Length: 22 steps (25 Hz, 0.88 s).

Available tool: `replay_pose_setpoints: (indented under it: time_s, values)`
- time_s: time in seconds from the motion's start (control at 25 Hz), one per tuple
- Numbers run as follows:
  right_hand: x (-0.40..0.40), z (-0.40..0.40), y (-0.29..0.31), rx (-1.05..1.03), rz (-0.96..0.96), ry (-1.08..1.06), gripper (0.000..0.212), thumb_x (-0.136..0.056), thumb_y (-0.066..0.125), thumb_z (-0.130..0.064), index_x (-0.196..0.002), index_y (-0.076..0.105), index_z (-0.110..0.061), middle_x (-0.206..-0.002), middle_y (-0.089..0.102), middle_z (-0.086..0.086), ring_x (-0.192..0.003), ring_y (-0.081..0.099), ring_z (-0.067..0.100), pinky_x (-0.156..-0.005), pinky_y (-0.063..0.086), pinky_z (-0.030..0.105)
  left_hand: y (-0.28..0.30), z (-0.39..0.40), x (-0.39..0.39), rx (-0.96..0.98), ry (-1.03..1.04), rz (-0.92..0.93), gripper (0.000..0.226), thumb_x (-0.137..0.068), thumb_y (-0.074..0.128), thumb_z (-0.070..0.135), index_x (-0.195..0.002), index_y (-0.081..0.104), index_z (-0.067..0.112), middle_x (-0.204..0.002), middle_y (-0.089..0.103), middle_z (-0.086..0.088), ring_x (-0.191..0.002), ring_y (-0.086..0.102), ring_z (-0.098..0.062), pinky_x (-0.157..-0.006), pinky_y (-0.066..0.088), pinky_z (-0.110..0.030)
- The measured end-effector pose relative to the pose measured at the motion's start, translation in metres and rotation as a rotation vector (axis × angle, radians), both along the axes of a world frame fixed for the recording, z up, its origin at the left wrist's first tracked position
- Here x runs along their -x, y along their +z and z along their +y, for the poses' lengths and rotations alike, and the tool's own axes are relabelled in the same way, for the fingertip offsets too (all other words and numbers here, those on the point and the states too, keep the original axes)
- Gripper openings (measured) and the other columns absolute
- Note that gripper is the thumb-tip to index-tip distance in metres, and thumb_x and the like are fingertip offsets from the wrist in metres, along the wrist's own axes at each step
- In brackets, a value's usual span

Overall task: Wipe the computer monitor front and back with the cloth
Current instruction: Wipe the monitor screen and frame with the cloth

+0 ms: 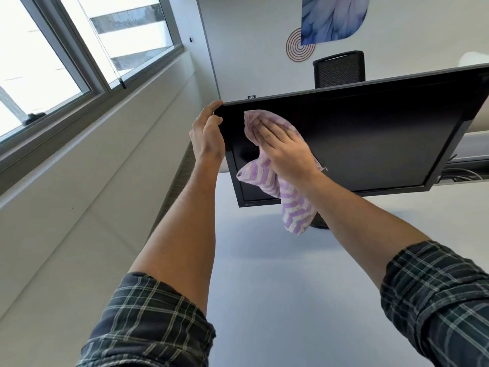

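Observation:
A black computer monitor (pixel 370 139) with a dark screen stands on a white desk (pixel 291 274), tilted in the wide-angle view. My left hand (pixel 206 133) grips the monitor's upper left corner and left edge. My right hand (pixel 283 147) presses a purple and white zigzag cloth (pixel 293 207) flat against the upper left part of the screen. The cloth's loose end hangs down past the lower bezel. The monitor's stand is mostly hidden behind the cloth and my right forearm.
A large window (pixel 66 49) with a deep sill runs along the left wall. A black mesh office chair (pixel 340 68) shows behind the monitor's top edge. Cables (pixel 460 177) lie at the right behind the screen. Wall art (pixel 330 17) hangs at the back.

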State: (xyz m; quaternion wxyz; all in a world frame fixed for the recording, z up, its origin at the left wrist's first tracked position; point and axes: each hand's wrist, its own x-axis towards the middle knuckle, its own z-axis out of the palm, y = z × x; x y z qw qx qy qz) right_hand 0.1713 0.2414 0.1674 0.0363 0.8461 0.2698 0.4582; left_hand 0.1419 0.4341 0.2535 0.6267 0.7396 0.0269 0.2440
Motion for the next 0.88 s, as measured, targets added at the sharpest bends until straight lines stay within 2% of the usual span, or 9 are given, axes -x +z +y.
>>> replay_pose_setpoints:
  time_s: [0.12,0.24,0.36,0.44,0.56,0.64,0.72,0.8,0.88]
  values:
    - [-0.004,0.0,-0.012,0.122,0.086,0.004,0.058,-0.101,0.042,-0.004,-0.157,0.03,-0.007,-0.164,0.03,0.008,-0.153,0.024,0.023,-0.124,0.023,0.041,0.002,-0.004,0.003,0.0,0.007,0.011,0.042,-0.069,0.049,0.029,-0.093,0.076,0.05,-0.109,0.074,0.009,-0.116,0.063,-0.02,-0.105,0.05,-0.049]
    - [-0.005,0.009,-0.032,0.383,0.18,0.026,0.067,-0.096,0.056,-0.01,-0.157,0.029,-0.009,-0.166,0.025,0.006,-0.154,0.021,0.02,-0.125,0.023,0.039,0.007,-0.007,0.006,-0.006,0.017,0.034,0.043,-0.07,0.049,0.027,-0.1,0.075,0.044,-0.115,0.073,0.005,-0.117,0.063,-0.019,-0.106,0.049,-0.047]
    - [0.002,0.016,-0.038,0.578,0.2,0.001,0.065,-0.103,0.046,-0.023,-0.16,0.019,-0.009,-0.169,0.016,0.004,-0.156,0.011,0.019,-0.126,0.014,0.037,0.005,-0.007,0.008,-0.047,0.013,0.033,0.05,-0.073,0.048,0.025,-0.116,0.074,0.032,-0.12,0.071,0.002,-0.117,0.061,-0.019,-0.106,0.049,-0.046]
    - [0.004,0.012,-0.028,0.464,0.145,0.011,0.061,-0.1,0.044,-0.019,-0.158,0.028,-0.007,-0.166,0.026,0.006,-0.154,0.021,0.021,-0.124,0.017,0.037,0.003,-0.005,0.008,-0.073,0.01,0.033,0.053,-0.073,0.048,0.025,-0.119,0.073,0.032,-0.119,0.071,0.001,-0.116,0.061,-0.02,-0.105,0.049,-0.046]
    - [0.006,-0.013,-0.022,0.151,0.053,-0.005,0.056,-0.098,0.043,-0.009,-0.154,0.039,-0.005,-0.159,0.04,0.008,-0.147,0.038,0.024,-0.122,0.029,0.039,0.001,-0.001,0.009,-0.079,-0.003,0.052,0.05,-0.07,0.049,0.025,-0.111,0.074,0.04,-0.113,0.071,0.006,-0.114,0.062,-0.018,-0.105,0.05,-0.048]
    - [0.01,-0.04,-0.033,-0.013,0.041,-0.034,0.053,-0.101,0.043,-0.008,-0.154,0.04,-0.007,-0.16,0.039,0.006,-0.148,0.037,0.022,-0.122,0.028,0.037,0.004,-0.004,0.011,-0.073,-0.017,0.061,0.05,-0.071,0.049,0.024,-0.112,0.072,0.041,-0.107,0.069,0.014,-0.112,0.061,-0.014,-0.106,0.05,-0.046]
    - [0.017,-0.057,-0.044,-0.175,0.085,-0.074,0.057,-0.099,0.042,-0.005,-0.156,0.036,-0.009,-0.163,0.033,0.004,-0.151,0.031,0.02,-0.123,0.023,0.034,0.007,-0.007,0.013,-0.09,-0.021,0.067,0.056,-0.071,0.048,0.024,-0.122,0.07,0.034,-0.108,0.068,0.014,-0.111,0.058,-0.01,-0.106,0.049,-0.044]
    - [0.021,-0.055,-0.05,-0.215,0.132,-0.096,0.061,-0.095,0.04,-0.003,-0.156,0.036,-0.008,-0.163,0.033,0.005,-0.151,0.031,0.02,-0.122,0.021,0.03,0.009,-0.009,0.013,-0.127,-0.014,0.071,0.06,-0.072,0.048,0.026,-0.128,0.067,0.03,-0.115,0.067,0.008,-0.112,0.058,-0.013,-0.105,0.049,-0.044]
    - [0.012,-0.044,-0.046,-0.082,0.172,-0.006,0.057,-0.097,0.039,-0.005,-0.155,0.036,-0.005,-0.162,0.036,0.008,-0.149,0.033,0.021,-0.122,0.02,0.03,0.009,-0.01,0.013,-0.151,-0.005,0.071,0.061,-0.072,0.049,0.028,-0.13,0.066,0.03,-0.118,0.068,0.005,-0.114,0.059,-0.018,-0.105,0.049,-0.045]
